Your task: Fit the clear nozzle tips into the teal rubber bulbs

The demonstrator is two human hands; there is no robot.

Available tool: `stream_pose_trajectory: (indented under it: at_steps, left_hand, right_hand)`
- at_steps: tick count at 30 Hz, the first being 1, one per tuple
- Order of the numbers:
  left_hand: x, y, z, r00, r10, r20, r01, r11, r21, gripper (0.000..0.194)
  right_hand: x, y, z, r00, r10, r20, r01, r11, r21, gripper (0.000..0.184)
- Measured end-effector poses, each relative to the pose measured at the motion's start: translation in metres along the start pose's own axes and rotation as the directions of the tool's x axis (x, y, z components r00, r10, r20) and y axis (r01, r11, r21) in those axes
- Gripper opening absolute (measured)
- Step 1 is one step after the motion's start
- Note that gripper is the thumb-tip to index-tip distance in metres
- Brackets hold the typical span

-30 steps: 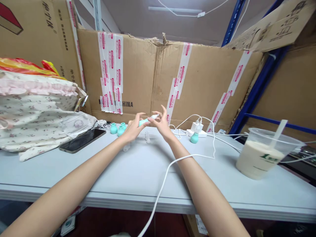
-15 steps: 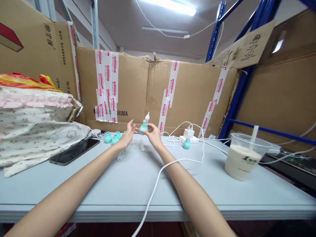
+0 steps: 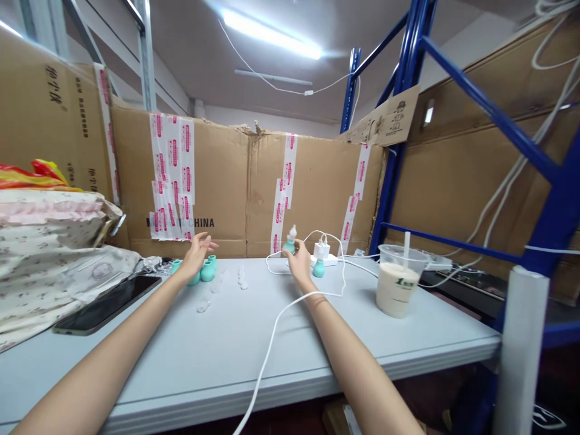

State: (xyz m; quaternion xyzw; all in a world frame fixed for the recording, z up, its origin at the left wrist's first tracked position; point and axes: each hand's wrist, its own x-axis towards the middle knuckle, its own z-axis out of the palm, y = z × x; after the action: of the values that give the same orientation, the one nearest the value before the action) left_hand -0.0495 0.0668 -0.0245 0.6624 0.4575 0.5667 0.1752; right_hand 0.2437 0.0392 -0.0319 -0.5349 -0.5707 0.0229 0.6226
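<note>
A taped cardboard panel (image 3: 217, 181) stands along the far side of your pale grey table (image 3: 290, 344). At the left you have a floral cloth bag (image 3: 40, 260), and on the right a plastic cup (image 3: 396, 287) of milky drink. A dark phone (image 3: 109, 305) lies beside the bag. A white cable (image 3: 270, 348) runs past your right wrist to the near edge. Your left hand (image 3: 197, 257) is at the far left, fingers loosely spread; I cannot tell whether it touches the teal bulbs (image 3: 207, 271) there. Your right hand (image 3: 299, 264) pinches a clear-tipped bulb (image 3: 289, 246), tip upward, far and right of centre. Just right of that hand, another bulb (image 3: 319, 269) stands before a white charger (image 3: 322, 250). Smallest are the clear pieces (image 3: 242, 279) lying between your hands.
</note>
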Motion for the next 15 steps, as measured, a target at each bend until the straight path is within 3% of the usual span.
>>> stream_pose_trajectory:
  at_steps: [2, 4, 8, 11, 15]
  left_hand:
    - [0.004, -0.004, -0.003, 1.0, -0.003, -0.015, 0.003, 1.0, 0.002, 0.064]
    - [0.006, -0.007, -0.004, 1.0, -0.005, -0.018, 0.005, 1.0, 0.0, 0.063]
    - [0.006, -0.006, -0.006, 1.0, 0.018, -0.023, -0.019, 0.999, -0.026, 0.06]
    - [0.005, -0.007, -0.006, 0.999, 0.031, -0.023, -0.032, 0.998, -0.048, 0.06]
    - [0.006, -0.011, -0.005, 0.999, 0.035, -0.007, -0.035, 0.998, -0.046, 0.059]
  right_hand:
    - [-0.007, 0.022, -0.024, 0.997, 0.045, -0.059, -0.05, 0.995, -0.088, 0.037]
    - [-0.014, 0.043, -0.05, 0.976, 0.167, -0.138, -0.191, 0.963, -0.192, 0.037]
    - [-0.021, 0.07, -0.093, 0.97, 0.199, -0.14, -0.235, 0.919, -0.317, 0.033]
    - [-0.02, 0.074, -0.105, 0.966, 0.25, -0.072, -0.258, 0.88, -0.398, 0.035]
    - [-0.021, 0.071, -0.099, 0.948, 0.314, 0.044, -0.258, 0.846, -0.466, 0.037]
